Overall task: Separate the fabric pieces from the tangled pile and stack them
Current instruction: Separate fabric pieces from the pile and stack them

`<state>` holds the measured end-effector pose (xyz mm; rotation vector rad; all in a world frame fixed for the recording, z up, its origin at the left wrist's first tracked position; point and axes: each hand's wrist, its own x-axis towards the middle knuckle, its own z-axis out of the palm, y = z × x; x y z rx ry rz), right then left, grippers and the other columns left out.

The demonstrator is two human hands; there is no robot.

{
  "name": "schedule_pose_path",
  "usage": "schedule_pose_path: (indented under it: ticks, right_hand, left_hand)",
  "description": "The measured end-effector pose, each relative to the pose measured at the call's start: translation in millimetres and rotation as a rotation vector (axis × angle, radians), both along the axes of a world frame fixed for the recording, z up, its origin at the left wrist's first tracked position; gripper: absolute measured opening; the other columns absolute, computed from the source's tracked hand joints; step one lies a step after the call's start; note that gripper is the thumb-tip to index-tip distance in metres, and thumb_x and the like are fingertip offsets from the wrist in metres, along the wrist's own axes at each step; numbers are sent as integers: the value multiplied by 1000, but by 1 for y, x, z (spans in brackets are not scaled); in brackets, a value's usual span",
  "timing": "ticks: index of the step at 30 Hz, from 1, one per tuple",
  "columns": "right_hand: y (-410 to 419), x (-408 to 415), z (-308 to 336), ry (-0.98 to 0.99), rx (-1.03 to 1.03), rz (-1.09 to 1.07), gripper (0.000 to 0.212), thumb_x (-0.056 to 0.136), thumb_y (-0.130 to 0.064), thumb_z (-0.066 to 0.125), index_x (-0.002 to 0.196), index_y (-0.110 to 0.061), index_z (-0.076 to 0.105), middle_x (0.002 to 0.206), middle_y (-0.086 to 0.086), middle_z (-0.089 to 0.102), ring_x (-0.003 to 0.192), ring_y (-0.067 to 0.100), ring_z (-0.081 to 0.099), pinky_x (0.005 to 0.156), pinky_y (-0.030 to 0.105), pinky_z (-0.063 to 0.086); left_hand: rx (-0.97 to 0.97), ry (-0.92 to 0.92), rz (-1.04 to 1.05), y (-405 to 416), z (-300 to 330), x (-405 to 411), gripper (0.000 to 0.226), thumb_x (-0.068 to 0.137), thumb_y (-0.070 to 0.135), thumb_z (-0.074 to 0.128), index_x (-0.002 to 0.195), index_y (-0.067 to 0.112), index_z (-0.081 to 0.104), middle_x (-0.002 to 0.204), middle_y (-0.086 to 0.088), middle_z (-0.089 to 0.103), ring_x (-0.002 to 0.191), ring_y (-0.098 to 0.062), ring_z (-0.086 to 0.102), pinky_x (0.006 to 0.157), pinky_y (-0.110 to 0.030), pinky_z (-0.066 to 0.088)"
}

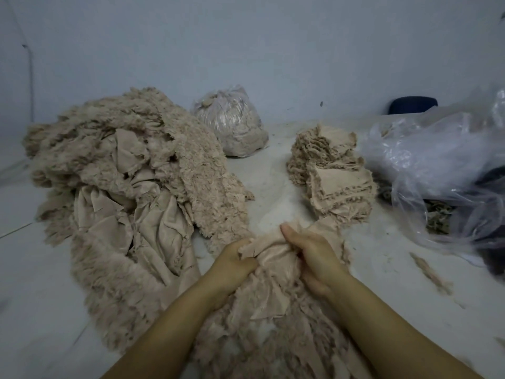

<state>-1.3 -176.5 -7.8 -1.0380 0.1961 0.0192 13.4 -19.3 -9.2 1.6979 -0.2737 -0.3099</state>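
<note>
1. Both hands grasp a beige fabric piece (269, 251) at 6 o'clock: the left hand (232, 259) clutches its left edge, the right hand (314, 251) curls over its right side.
2. The tangled pile (131, 181) of fleecy beige fabric spreads from 9 to 7 o'clock on the bench (32, 283).
3. A stack (333, 170) of separated pieces sits at 1 o'clock.
4. A tied plastic bag (232, 119) of scraps lies at 12 o'clock; loose clear plastic (437, 165) lies at 3 o'clock.

Single head-worn view, forward and down, close over the floor (32, 269)
</note>
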Motion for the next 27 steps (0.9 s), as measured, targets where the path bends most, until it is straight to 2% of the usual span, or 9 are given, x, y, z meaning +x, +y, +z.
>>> schedule_pose_path:
  ticks: [6,9,12,15,18,20,22,24,27]
  right_hand:
    - [3,4,-2,-78,36,-110,17,97,-15,52,87,-6,62,75,10,69,67,20,68,60,31,58]
    - [3,4,-1,-34,-15,-116,21,100,-21,48,91,-8,61,81,11,70,70,20,68,58,32,59]
    - [4,7,0,34,32,-242,24,102,-22,43,100,-2,56,91,19,65,77,26,65,63,35,58]
    - [-9,11,7,103,3,-404,24,102,-26,40,105,-6,53,94,15,63,82,27,62,64,35,56]
    - [-21,11,9,79,-72,-477,22,102,-27,43,111,-11,55,104,13,64,96,29,63,80,36,54]
    - [-19,7,7,29,-117,-429,25,100,-26,47,110,-5,59,110,17,66,102,31,65,91,43,53]
    - [-12,2,4,-30,-244,-348,23,98,-27,52,95,-8,64,97,15,70,90,28,69,86,41,56]
    - [-3,0,2,-100,-270,-281,23,96,-26,55,81,-12,63,82,11,68,79,26,66,81,43,54]
    - [4,-1,1,-229,-405,-271,22,97,-25,53,77,-16,57,68,2,57,63,10,56,61,25,51]
  left_hand:
    - [-118,-55,30,-7,3,1,31,89,-8,39,87,15,60,62,10,63,55,2,57,51,-11,42]
    - [-204,-28,-25,-7,5,-1,30,96,-1,40,83,10,64,69,6,69,68,-8,64,59,-13,49]
    - [-138,-98,-121,-10,7,-5,32,96,-1,43,71,10,60,54,10,64,55,2,59,54,-9,44]
    - [24,-190,-257,-6,1,-1,26,93,16,53,77,-2,63,71,-1,63,70,-11,58,70,-21,43]
    - [105,-269,-222,7,1,7,29,88,30,59,71,6,63,65,4,61,64,-6,56,68,-20,45]
    - [140,-251,-148,12,8,11,48,72,64,63,81,17,69,76,14,67,72,1,61,72,-18,47]
    - [220,-274,-76,10,12,12,75,51,87,57,106,36,63,108,26,60,100,9,55,85,-12,41]
    - [297,-307,-65,-2,16,11,86,52,80,60,128,40,45,122,26,50,112,5,49,92,-14,37]
    - [120,-238,-73,-24,17,11,49,78,38,73,120,22,52,91,10,65,82,0,61,74,-13,47]
